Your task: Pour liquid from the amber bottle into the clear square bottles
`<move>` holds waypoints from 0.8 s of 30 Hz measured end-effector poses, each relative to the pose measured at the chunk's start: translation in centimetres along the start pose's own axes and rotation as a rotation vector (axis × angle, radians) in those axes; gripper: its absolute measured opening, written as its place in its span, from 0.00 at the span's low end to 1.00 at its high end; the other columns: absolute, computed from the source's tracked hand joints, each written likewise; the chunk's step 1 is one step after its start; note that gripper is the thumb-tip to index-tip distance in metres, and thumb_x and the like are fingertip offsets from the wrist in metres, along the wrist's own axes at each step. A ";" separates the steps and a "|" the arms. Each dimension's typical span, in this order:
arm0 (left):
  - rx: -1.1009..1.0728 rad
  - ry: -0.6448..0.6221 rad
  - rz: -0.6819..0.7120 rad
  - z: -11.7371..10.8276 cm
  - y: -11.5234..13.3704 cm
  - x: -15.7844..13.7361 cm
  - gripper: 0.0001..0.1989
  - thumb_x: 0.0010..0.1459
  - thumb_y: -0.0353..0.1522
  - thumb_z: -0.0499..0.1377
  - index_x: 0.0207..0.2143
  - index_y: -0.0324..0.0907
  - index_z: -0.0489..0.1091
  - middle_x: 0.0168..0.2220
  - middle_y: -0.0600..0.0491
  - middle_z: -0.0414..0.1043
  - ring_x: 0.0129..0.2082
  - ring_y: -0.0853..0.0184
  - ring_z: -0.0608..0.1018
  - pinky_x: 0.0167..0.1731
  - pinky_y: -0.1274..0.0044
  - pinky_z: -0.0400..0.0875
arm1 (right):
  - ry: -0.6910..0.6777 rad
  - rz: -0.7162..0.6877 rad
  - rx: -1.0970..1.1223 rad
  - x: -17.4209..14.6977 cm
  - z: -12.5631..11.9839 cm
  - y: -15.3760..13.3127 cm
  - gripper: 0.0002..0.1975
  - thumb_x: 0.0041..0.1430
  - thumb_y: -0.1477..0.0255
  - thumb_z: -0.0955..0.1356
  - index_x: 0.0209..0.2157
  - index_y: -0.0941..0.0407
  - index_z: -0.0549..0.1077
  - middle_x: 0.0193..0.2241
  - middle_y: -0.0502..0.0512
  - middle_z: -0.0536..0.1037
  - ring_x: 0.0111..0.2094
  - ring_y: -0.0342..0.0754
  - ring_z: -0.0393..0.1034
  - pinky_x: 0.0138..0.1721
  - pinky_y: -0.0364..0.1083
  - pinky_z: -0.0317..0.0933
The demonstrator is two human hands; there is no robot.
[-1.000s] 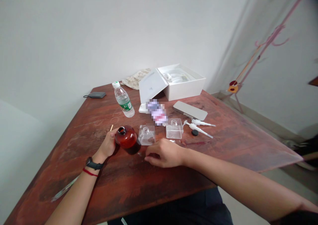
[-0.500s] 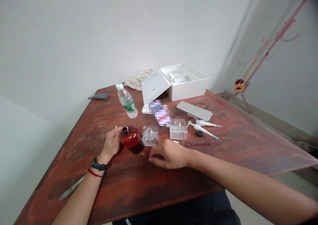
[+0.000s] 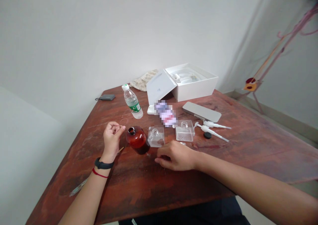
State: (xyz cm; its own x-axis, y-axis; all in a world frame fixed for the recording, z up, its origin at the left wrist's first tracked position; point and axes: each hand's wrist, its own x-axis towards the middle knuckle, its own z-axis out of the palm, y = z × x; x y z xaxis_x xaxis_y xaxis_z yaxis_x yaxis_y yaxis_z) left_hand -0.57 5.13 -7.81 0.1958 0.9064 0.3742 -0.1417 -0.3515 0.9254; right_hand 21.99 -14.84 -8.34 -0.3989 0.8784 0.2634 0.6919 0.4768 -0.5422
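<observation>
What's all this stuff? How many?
amber bottle: one, brown, front middle
square bottles: two, clear, beside it
pumps: two, white, right
cap: one, black, beside pumps
case: one, silver, behind pumps
pixelated thing: one, purplish, centre
small thing: one, white, beside that
box: one, white, back
lid: one, white, against box
water bottle: one, clear, left of lid
gadget: one, grey, far left
cloth: one, cream, behind lid
stick: one, tan, front left
strip: one, clear, front left
rack: one, pink, far right
table: one, reddish, underneath
trousers: one pair, dark, below
wristband: one, black, left wrist
cord: one, red, left wrist
hands: two, bare, front
</observation>
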 end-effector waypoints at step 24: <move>-0.252 0.033 -0.246 -0.2 0.0 0.5 0.16 0.43 0.33 0.74 0.36 0.43 0.75 0.21 0.63 0.70 0.27 0.67 0.82 0.35 0.75 0.77 | -0.016 -0.007 -0.001 0.1 -0.1 -0.1 0.09 0.71 0.69 0.70 0.36 0.58 0.79 0.28 0.55 0.83 0.27 0.46 0.74 0.30 0.45 0.55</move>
State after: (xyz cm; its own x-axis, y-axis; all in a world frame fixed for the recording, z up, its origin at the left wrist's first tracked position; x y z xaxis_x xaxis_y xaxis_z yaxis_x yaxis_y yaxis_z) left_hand -0.63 5.65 -7.60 0.2228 0.9653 0.1365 -0.3304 -0.0569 0.9421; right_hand 21.97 -14.84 -8.16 -0.4138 0.8741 0.2543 0.6893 0.4834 -0.5396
